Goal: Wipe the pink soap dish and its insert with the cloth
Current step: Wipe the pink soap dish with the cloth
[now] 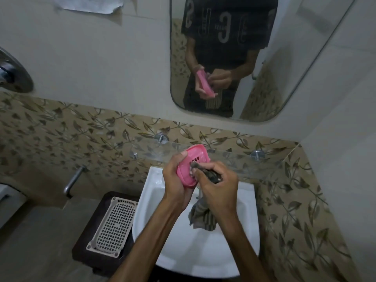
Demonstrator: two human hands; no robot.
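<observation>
Bathroom, tiled wall: plain cream tiles above, a leaf-pattern band (85,129) below. White basin (203,251) right under my arms. A glass shelf (254,159) on metal pegs runs along the wall behind the basin. The mirror (305,58) above it reflects my torso and both hands on the pink piece. A torn paper (89,5) sticks to the wall top left; a chrome fitting (14,72) sits at the left edge, and a tap (74,180) juts from the wall lower left. Left of the basin a dark stool (89,241) carries a beige lattice tray (114,224).

My left hand (175,180) grips the pink dish (193,163) from its left side and below, fingers curled round the edge, holding it tilted over the basin in front of the shelf. Slots show in its face; cannot tell if the insert is seated in it. My right hand (217,186) has fingers clamped on the cloth (203,216), pressing a bunched bit against the dish; the striped rest hangs down into the basin. My hands and the cloth hide the dish's lower right part.
</observation>
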